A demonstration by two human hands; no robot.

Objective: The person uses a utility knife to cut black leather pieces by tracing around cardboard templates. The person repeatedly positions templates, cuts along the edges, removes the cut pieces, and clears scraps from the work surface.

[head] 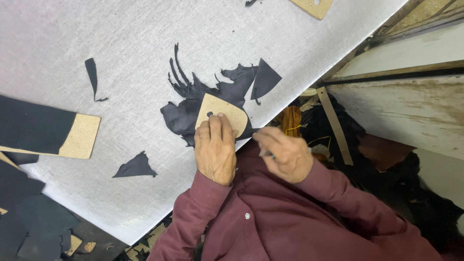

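My left hand point(215, 147) presses flat on a tan cardboard pattern point(220, 112) that lies on a ragged piece of black leather point(186, 113) on the white cutting board point(135, 43). My right hand point(285, 154) is closed around a thin tool, mostly hidden in the fist, at the pattern's right edge near the board's rim. A triangular black offcut point(265, 79) lies just beyond the pattern.
Black scraps point(137, 166) and a thin strip point(92, 75) lie on the board. At the left sits a stack of black leather point(29, 125) over a cardboard sheet point(82, 137). Another tan pattern point(314, 6) is at the top. Leather pieces pile below the board's right edge.
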